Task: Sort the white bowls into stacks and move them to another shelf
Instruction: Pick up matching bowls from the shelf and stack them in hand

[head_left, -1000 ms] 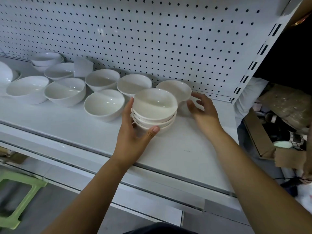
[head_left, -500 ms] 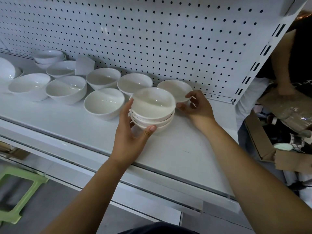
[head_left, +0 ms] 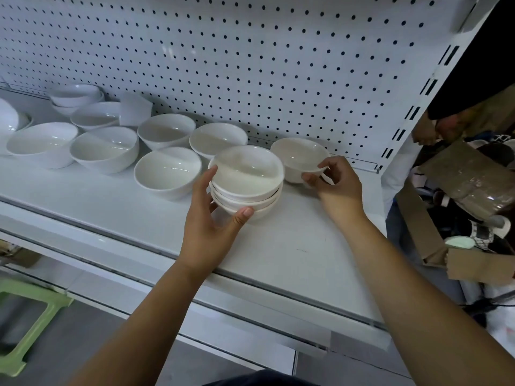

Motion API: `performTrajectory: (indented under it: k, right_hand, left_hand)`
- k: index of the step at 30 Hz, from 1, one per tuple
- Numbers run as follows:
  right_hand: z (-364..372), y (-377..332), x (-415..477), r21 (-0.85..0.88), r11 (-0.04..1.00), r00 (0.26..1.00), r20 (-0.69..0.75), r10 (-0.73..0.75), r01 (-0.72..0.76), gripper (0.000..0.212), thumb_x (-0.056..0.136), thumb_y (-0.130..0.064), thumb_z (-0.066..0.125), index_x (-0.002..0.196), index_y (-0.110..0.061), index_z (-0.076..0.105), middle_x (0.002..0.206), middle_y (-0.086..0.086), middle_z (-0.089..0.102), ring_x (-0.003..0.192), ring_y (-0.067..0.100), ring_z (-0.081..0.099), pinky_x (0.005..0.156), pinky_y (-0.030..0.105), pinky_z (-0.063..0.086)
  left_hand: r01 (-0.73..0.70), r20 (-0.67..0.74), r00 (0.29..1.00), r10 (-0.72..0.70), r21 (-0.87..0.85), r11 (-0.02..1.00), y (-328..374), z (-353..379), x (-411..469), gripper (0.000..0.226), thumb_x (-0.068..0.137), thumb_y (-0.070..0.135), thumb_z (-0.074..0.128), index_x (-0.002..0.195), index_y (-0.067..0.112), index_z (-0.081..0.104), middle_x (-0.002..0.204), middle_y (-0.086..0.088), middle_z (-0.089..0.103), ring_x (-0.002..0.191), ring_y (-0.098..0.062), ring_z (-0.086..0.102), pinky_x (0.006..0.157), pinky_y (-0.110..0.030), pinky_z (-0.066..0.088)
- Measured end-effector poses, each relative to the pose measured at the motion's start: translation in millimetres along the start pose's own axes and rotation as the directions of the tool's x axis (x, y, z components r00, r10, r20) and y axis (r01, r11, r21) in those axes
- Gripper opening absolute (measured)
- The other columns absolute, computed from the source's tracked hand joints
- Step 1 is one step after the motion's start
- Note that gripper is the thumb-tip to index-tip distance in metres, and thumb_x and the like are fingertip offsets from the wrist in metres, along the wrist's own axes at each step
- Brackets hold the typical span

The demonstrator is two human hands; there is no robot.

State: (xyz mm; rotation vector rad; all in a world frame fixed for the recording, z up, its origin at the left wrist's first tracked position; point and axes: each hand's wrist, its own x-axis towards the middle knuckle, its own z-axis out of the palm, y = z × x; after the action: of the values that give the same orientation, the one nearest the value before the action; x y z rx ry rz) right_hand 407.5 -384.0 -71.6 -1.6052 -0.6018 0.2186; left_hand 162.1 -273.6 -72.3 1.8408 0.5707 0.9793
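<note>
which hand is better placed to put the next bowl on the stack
Right. The right hand pinches the rim of the lone bowl beside the stack, so it can probably lift it across; the left hand is busy gripping the stack's side.

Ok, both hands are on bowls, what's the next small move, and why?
Probably lift the single bowl with the right hand and nest it on the stack. That hand pinches its rim, the left hand grips the stack right beside it.
</note>
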Motion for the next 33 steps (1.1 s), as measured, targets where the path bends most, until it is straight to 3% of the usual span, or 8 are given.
performTrajectory:
  k: [4, 7, 18, 23, 28, 31, 33]
  right_hand:
    - [-9, -1, -5, 0.007, 1.0, 0.998, -0.059, -0.015, 0.015, 0.035, 0.075, -0.02, 0.09, 0.099, -0.018, 0.064, 0.102, -0.015, 0.069, 0.105, 0.001, 0.067, 0.084, 0.016, 0.05]
    - [-15, -7, -9, 0.055, 0.997, 0.996, -0.082, -0.044, 0.048, 0.032, 0.075, -0.024, 0.088, 0.096, -0.026, 0.064, 0.098, -0.015, 0.069, 0.103, 0.006, 0.069, 0.089, 0.028, 0.054]
    - [-15, -65, -29, 0.258, 0.952, 0.985, -0.087, -0.146, 0.164, 0.027, 0.085, -0.006, 0.081, 0.102, -0.015, 0.062, 0.089, -0.004, 0.065, 0.082, 0.003, 0.062, 0.079, 0.018, 0.048]
    - [-2, -89, -39, 0.286, 0.946, 0.987, -0.001, -0.161, 0.155, 0.029, 0.084, -0.002, 0.08, 0.101, -0.015, 0.062, 0.103, 0.008, 0.07, 0.092, 0.011, 0.066, 0.084, 0.021, 0.052]
    - [12, -96, -48, 0.274, 0.946, 0.973, 0.094, -0.209, 0.176, 0.031, 0.082, 0.001, 0.081, 0.098, -0.016, 0.06, 0.102, 0.009, 0.069, 0.096, 0.01, 0.067, 0.08, 0.017, 0.053]
    - [20, -95, -52, 0.291, 0.94, 0.962, 0.149, -0.228, 0.178, 0.036, 0.075, -0.005, 0.087, 0.099, -0.015, 0.062, 0.111, 0.022, 0.069, 0.108, 0.025, 0.069, 0.092, 0.035, 0.059]
    - [25, -93, -54, 0.278, 0.944, 0.96, 0.162, -0.23, 0.179, 0.037, 0.07, -0.019, 0.09, 0.097, -0.024, 0.066, 0.116, 0.022, 0.069, 0.114, 0.034, 0.067, 0.102, 0.051, 0.054]
  left_hand:
    - [-0.001, -0.002, 1.0, 0.001, -0.007, 1.0, 0, 0, 0, 0.088, 0.085, 0.04, 0.082, 0.156, 0.032, 0.031, 0.157, 0.022, 0.041, 0.139, -0.017, 0.054, 0.11, -0.046, 0.051]
    - [0.011, 0.0, 1.0, -0.011, -0.016, 1.0, 1, 0, 0, 0.088, 0.083, 0.038, 0.081, 0.155, 0.032, 0.031, 0.156, 0.021, 0.042, 0.137, -0.014, 0.056, 0.11, -0.044, 0.051]
    - [0.052, -0.003, 0.999, -0.053, -0.074, 0.996, 5, -2, 0, 0.084, 0.089, 0.043, 0.075, 0.158, 0.039, 0.028, 0.149, 0.03, 0.049, 0.135, -0.005, 0.056, 0.112, -0.043, 0.05]
    - [0.071, 0.004, 0.997, -0.071, -0.078, 0.994, 4, -3, 1, 0.088, 0.088, 0.045, 0.074, 0.161, 0.035, 0.027, 0.152, 0.023, 0.049, 0.136, -0.002, 0.054, 0.112, -0.037, 0.05]
    - [0.058, 0.012, 0.998, -0.057, -0.083, 0.995, 5, -4, 0, 0.082, 0.09, 0.045, 0.075, 0.159, 0.034, 0.032, 0.152, 0.02, 0.05, 0.136, -0.004, 0.054, 0.112, -0.039, 0.05]
    - [0.06, 0.013, 0.998, -0.059, -0.084, 0.995, 5, -4, 0, 0.081, 0.089, 0.049, 0.074, 0.158, 0.037, 0.033, 0.152, 0.02, 0.051, 0.136, -0.006, 0.055, 0.111, -0.04, 0.051]
    - [0.067, 0.011, 0.998, -0.067, -0.082, 0.994, 5, -4, 1, 0.081, 0.088, 0.051, 0.073, 0.158, 0.037, 0.033, 0.151, 0.021, 0.052, 0.135, -0.004, 0.055, 0.111, -0.04, 0.051]
